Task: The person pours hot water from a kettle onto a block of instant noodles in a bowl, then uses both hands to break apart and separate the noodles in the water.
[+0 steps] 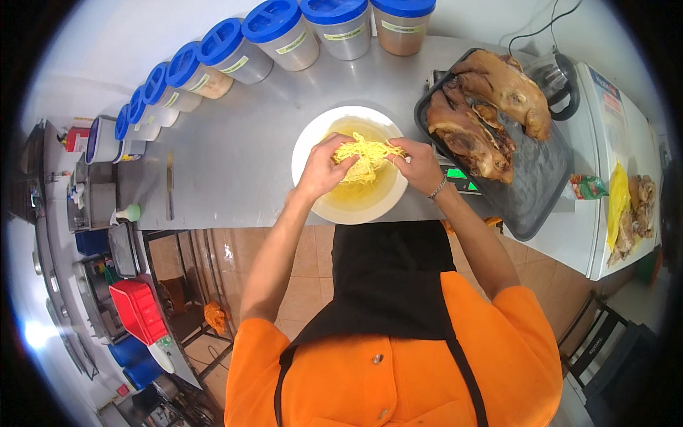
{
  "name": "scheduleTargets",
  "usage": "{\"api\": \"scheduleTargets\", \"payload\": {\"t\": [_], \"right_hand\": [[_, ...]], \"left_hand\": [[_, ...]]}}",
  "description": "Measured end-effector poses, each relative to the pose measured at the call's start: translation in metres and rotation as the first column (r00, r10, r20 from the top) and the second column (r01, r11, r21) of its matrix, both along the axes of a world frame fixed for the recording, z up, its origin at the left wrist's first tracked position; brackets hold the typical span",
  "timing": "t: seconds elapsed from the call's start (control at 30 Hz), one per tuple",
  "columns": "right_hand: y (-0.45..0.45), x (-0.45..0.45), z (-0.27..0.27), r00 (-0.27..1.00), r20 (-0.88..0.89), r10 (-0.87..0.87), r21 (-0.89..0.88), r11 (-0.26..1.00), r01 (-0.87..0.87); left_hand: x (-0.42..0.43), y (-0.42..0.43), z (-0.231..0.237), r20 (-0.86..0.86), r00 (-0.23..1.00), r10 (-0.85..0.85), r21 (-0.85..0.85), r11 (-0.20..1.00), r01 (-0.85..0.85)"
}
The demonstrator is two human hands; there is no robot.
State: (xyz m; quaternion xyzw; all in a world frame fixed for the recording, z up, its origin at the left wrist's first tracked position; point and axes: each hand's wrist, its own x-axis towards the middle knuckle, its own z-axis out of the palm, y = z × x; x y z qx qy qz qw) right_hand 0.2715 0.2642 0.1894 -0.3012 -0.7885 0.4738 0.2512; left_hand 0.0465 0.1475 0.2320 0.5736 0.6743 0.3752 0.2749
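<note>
A round white bowl (307,155) holds yellowish liquid and stands near the front edge of the steel table (224,144). Above the bowl, a tangle of thin yellow noodle-like strands (365,155) is gripped between both hands. My left hand (326,166) has its fingers and thumb closed on the left side of the tangle. On the right side, my right hand (418,164), with a chain bracelet at the wrist, pinches the strands. Some strands hang down to the liquid or lie in it. The fingertips are partly hidden by the strands.
Several plastic tubs with blue lids (271,21) line the wall. At right, a dark tray (539,176) with cooked meat (501,101) overlaps a digital scale (463,180). A glass jug (549,80) stands behind it. A knife (169,187) lies at left.
</note>
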Motion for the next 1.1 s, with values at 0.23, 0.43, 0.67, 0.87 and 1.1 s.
{"api": "scheduleTargets", "payload": {"t": [0.23, 0.43, 0.67, 0.87, 1.1], "right_hand": [[0.009, -0.003, 0.016, 0.982, -0.084, 0.167, 0.003, 0.986, -0.168], [0.007, -0.016, 0.025, 0.975, 0.026, 0.222, 0.037, 0.974, -0.223], [-0.002, -0.039, 0.032, 0.962, -0.051, 0.268, 0.018, 0.963, -0.268], [0.001, -0.045, 0.026, 0.959, 0.012, 0.282, 0.093, 0.955, -0.282], [0.002, -0.052, 0.027, 0.952, -0.048, 0.302, 0.118, 0.948, -0.295]], "left_hand": [[0.000, -0.009, -0.006, 0.152, 0.986, 0.067, -0.010, 0.998, -0.066], [0.000, -0.012, -0.002, 0.117, 0.993, -0.010, 0.005, 1.000, 0.009], [-0.006, -0.017, -0.021, 0.317, 0.943, 0.103, -0.038, 0.995, -0.096], [-0.011, -0.020, -0.024, 0.339, 0.932, 0.128, -0.020, 0.991, -0.129], [-0.016, -0.021, -0.013, 0.313, 0.947, 0.078, -0.050, 0.997, -0.066]]}}
